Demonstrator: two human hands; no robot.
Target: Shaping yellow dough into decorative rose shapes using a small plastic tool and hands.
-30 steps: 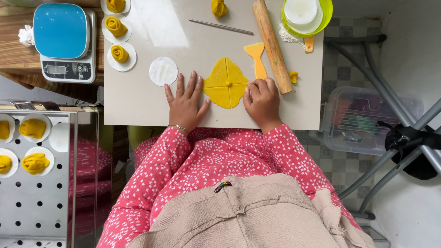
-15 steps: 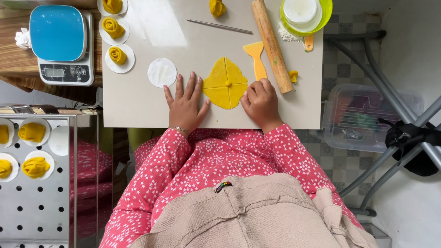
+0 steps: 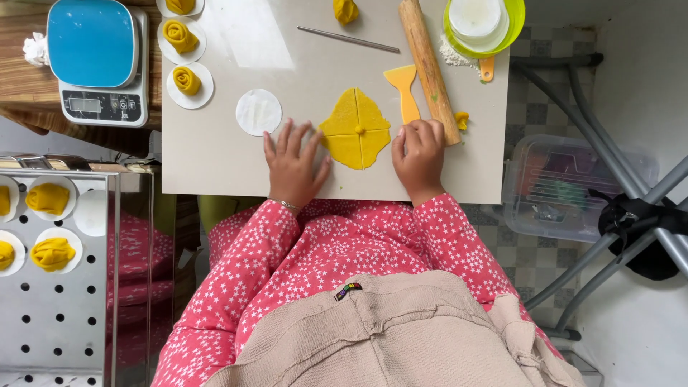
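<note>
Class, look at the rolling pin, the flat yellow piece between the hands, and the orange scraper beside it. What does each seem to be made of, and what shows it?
Rolling pin: apparently bare wood, matte brown with grain.
Flat yellow piece: seemingly soft dough, rolled thin, matte, scored into quarters.
Orange scraper: probably plastic, smooth, even in colour.

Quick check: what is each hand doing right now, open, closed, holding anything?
Left hand: open, fingers spread flat on the board, fingertips at the yellow dough sheet's edge, holding nothing.
Right hand: fingers curled at the sheet's right edge; grip cannot be told.
</note>
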